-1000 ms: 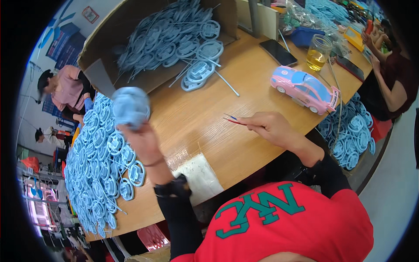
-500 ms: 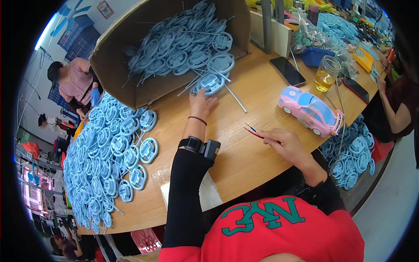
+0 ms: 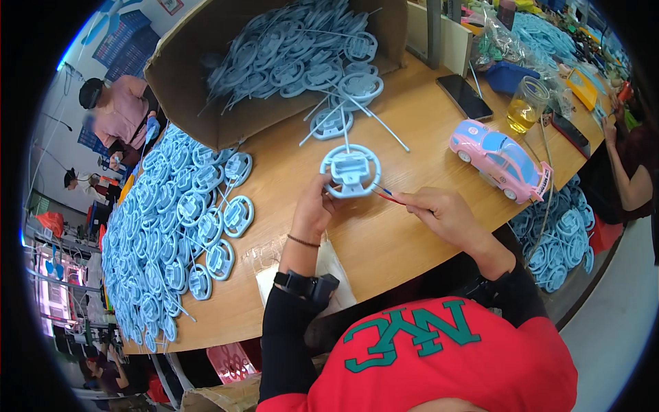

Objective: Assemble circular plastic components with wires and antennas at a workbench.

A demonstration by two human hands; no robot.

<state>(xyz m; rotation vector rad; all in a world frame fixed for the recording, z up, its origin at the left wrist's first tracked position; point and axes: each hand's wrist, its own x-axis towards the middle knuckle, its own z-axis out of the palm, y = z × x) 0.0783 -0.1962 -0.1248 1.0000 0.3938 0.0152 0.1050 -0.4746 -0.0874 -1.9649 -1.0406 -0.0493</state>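
A light blue toy steering wheel [image 3: 351,169] with a thin antenna rod is gripped at its lower left rim by my left hand [image 3: 316,209]. Its battery-box side faces up, above the wooden table. My right hand [image 3: 443,214] pinches a pair of red and blue wires [image 3: 388,198], whose bare tips reach the wheel's right rim; whether they touch it I cannot tell. Beyond my left hand, several more wheels [image 3: 331,122] lie at the mouth of a cardboard box [image 3: 180,103] lying on its side and full of them.
A large heap of blue wheels [image 3: 165,226] covers the table's left side. At right are a pink toy car [image 3: 500,161], a black phone [image 3: 464,97], a glass of yellow liquid [image 3: 525,110] and a blue bin [image 3: 509,78]. Co-workers sit at far left [image 3: 127,113] and right [image 3: 628,165].
My left hand has drawn one steering wheel from the box mouth toward me. My right hand has stayed close to its place, and the wires now meet the wheel's edge in view.
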